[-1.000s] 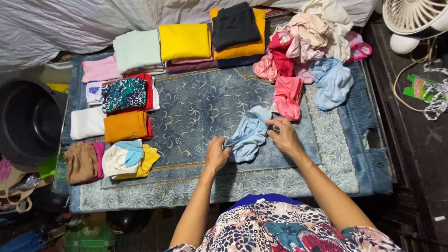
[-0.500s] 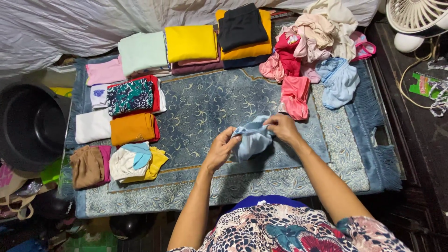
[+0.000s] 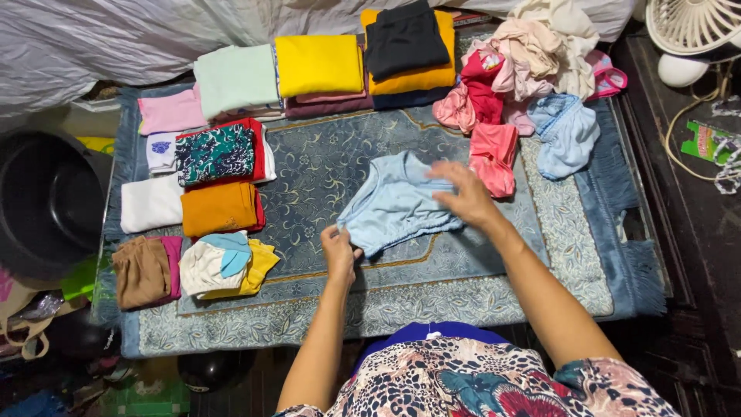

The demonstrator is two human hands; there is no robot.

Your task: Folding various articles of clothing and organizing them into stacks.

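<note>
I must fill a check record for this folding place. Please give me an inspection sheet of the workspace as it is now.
Surface: blue patterned rug with fringed edges, lying flat.
Job's things: light blue garment spread flat in the rug's middle.
Clutter: unfolded clothes heap at far right; folded stacks along the far edge, yellow folded cloth among them, and along the left, including an orange folded cloth.
Grippers: left hand pinches the garment's near left corner; right hand presses flat on its right side.
Cables: pale cord beside the white fan.
Surroundings: black tub at left; white sheet behind.
</note>
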